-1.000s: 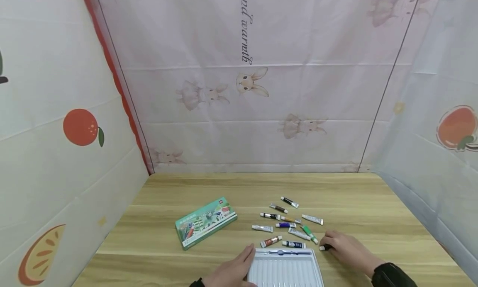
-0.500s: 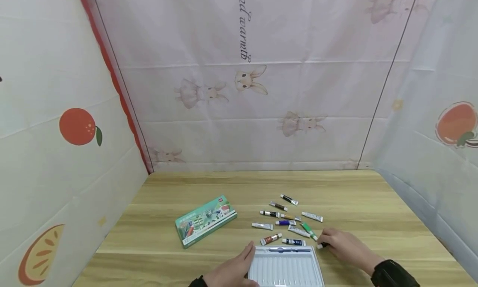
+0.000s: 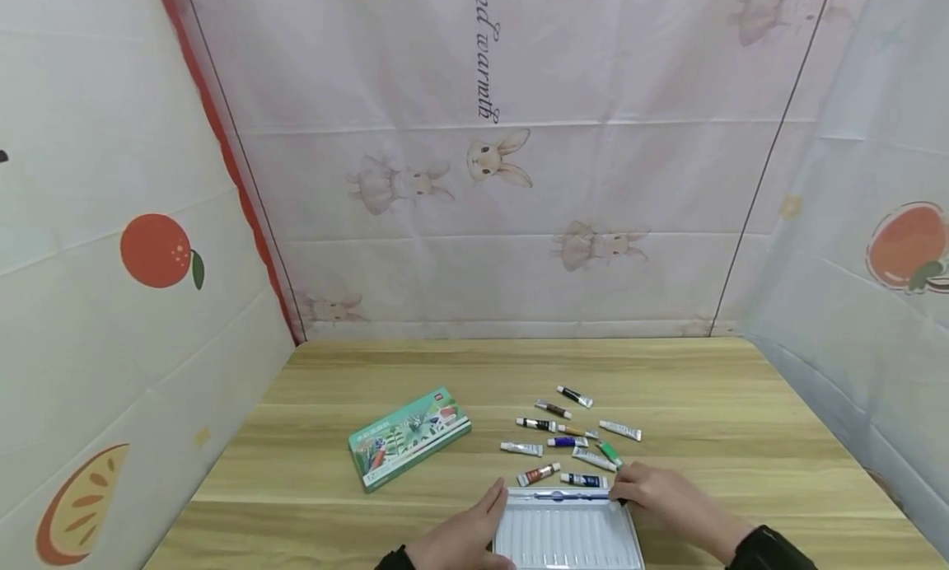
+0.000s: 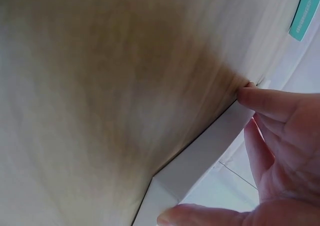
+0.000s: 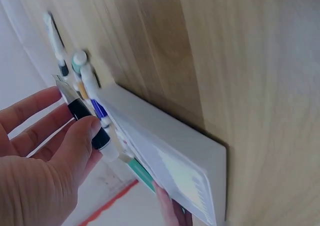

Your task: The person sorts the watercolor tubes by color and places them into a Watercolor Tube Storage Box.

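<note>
My right hand (image 3: 667, 494) pinches a small paint tube (image 5: 80, 111) with a black band, a white cap and a flat silvery end. It is at the upper right corner of a white plastic tray (image 3: 563, 533) with ridged slots. A slim dark-blue brush (image 3: 571, 497) lies in the groove at the tray's far side. My left hand (image 3: 461, 537) holds the tray's left side; in the left wrist view the fingertips (image 4: 248, 93) touch one end of the white wall and the thumb (image 4: 195, 215) presses near the other corner.
Several paint tubes lie loose beyond the tray, among them a green tube (image 3: 610, 453), a purple tube (image 3: 567, 442) and a red-brown tube (image 3: 539, 474). A flat green printed box (image 3: 411, 438) lies to the left on the wooden table (image 3: 296, 471). Cloth walls (image 3: 445, 282) enclose the table.
My right hand has moved left with the black-banded paint tube, from the table beside the green tube to the tray's upper right corner. The left hand stays at the tray.
</note>
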{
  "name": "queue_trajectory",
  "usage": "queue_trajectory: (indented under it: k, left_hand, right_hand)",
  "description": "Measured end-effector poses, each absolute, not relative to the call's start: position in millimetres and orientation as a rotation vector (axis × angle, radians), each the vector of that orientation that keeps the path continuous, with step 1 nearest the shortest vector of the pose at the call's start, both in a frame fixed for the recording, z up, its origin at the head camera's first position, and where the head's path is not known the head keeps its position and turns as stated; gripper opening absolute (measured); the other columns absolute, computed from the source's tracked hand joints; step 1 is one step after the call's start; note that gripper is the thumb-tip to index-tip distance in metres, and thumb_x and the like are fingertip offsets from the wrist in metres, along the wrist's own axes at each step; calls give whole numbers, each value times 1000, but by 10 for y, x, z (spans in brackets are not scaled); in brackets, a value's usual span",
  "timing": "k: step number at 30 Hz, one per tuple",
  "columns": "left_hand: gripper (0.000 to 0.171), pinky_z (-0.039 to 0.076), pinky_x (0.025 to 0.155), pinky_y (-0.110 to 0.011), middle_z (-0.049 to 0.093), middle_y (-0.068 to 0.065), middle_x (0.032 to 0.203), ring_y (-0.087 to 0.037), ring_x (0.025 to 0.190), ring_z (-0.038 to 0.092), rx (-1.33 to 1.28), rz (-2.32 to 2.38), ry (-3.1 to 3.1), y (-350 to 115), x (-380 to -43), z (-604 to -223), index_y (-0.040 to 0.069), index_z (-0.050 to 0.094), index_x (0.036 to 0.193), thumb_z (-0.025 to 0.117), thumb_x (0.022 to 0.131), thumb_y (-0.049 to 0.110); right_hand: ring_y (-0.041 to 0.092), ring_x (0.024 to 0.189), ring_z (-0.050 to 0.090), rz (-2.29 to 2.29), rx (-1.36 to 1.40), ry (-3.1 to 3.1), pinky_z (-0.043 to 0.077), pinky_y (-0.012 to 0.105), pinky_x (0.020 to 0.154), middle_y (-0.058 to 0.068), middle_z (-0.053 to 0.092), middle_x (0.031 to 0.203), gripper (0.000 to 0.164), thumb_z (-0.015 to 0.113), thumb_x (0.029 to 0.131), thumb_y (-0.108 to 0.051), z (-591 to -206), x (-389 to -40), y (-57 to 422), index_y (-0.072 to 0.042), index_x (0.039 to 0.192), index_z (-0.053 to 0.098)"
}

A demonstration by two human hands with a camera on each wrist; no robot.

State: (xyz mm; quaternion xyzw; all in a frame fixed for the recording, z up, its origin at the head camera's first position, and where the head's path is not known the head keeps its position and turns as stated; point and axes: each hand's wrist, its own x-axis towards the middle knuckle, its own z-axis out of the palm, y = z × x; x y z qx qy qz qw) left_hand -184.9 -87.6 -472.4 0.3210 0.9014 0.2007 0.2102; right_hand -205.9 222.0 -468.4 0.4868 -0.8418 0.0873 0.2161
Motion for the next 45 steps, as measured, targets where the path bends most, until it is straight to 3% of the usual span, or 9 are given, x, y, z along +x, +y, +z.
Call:
queue_trajectory:
  k: [4, 18, 23, 29, 41, 45]
  left_hand:
    - [87, 32, 92, -25, 13, -15, 138, -15, 122, 22, 874, 546, 2505, -872, -1864, -4742, 0, 18, 134, 52, 72, 52]
    - [88, 30, 93, -26, 12, -15, 139, -17, 123, 20, 838, 582, 2475, -860, -1877, -4755, 0, 18, 134, 55, 71, 50]
    - [88, 30, 93, -25, 11, -14, 139, -16, 123, 20, 841, 565, 2473, -847, -1880, -4732, 1, 18, 134, 54, 71, 50]
    - [88, 30, 93, -25, 11, -14, 139, -16, 123, 20, 827, 566, 2468, -841, -1874, -4710, 1, 18, 134, 55, 71, 49]
    - [89, 29, 94, -29, 10, -12, 140, -17, 123, 18, 794, 602, 2453, -850, -1877, -4730, 3, 16, 135, 55, 70, 51]
    - [89, 29, 94, -28, 10, -12, 140, -17, 123, 19, 801, 600, 2457, -856, -1875, -4731, 3, 16, 135, 54, 70, 51]
  right_hand:
    - [6, 67, 53, 226, 1384, -2301, 42, 11, 56, -4, 56, 77, 25, 70, 56, -2, -4694, -2036, 2148, -16, 76, 66]
    - [2, 77, 50, 259, 1535, -2447, 42, 12, 64, -8, 56, 85, 26, 68, 63, -7, -4693, -1893, 2077, -19, 87, 66]
    - [2, 80, 50, 311, 1558, -2554, 44, 15, 65, -10, 56, 88, 17, 63, 75, -27, -4693, -1841, 2072, -22, 90, 65]
    - [3, 81, 49, 291, 1580, -2607, 45, 22, 67, -12, 55, 91, 31, 51, 77, -49, -4688, -1808, 2065, -25, 93, 63]
    - [5, 87, 50, 242, 1628, -2396, 41, 38, 78, -13, 56, 90, 22, 55, 76, -46, -4727, -1836, 2111, -29, 86, 65]
    - [7, 88, 50, 259, 1650, -2425, 41, 37, 77, -14, 57, 92, 17, 58, 76, -41, -4707, -1837, 2138, -30, 88, 65]
